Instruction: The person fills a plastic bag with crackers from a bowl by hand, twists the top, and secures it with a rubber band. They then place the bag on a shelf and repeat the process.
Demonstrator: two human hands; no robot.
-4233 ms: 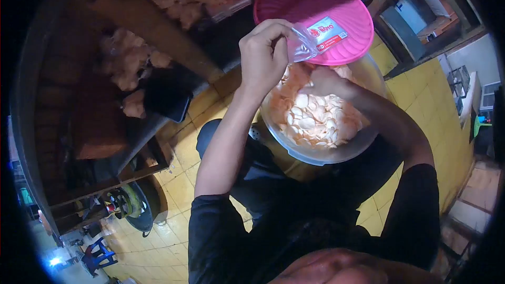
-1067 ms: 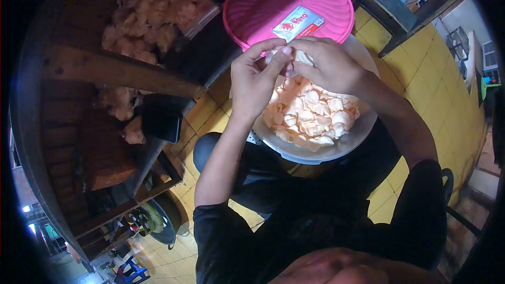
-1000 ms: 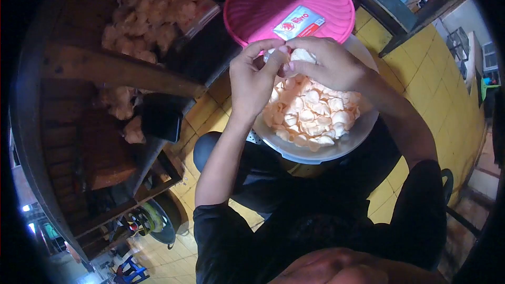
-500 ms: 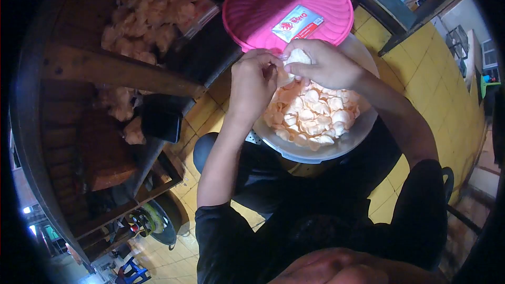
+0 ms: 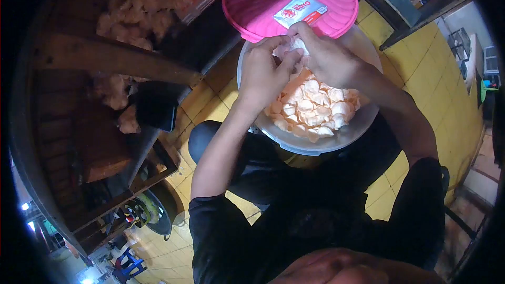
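A small clear plastic bag (image 5: 299, 47) with pale crackers showing through it is between my two hands, above the tub. My left hand (image 5: 264, 68) is closed on the bag's left edge, with thumb and fingertips pinched together. Wrapped round its other side is my right hand (image 5: 331, 62), its fingers bent over the top. Beneath them, a translucent plastic tub (image 5: 363, 126) holds a heap of thin, curled, pale orange crackers (image 5: 315, 108). The tub sits at my crossed legs. Behind the hands lies a pink ribbed lid (image 5: 342, 5) with a white, blue and red packet (image 5: 300, 10) on it.
To the left stands a dark wooden rack (image 5: 115, 60) with many bagged crackers (image 5: 142, 10) on it. A black phone-like slab (image 5: 167, 115) hangs at its edge. A wok-like pan (image 5: 160, 215) and a blue stool (image 5: 129, 264) are at lower left. Yellow tiles (image 5: 421, 89) cover the floor.
Both hands have come closer together around the bag, and my left hand has moved right and over it. The right hand's fingers have lifted. The whole view has shifted slightly.
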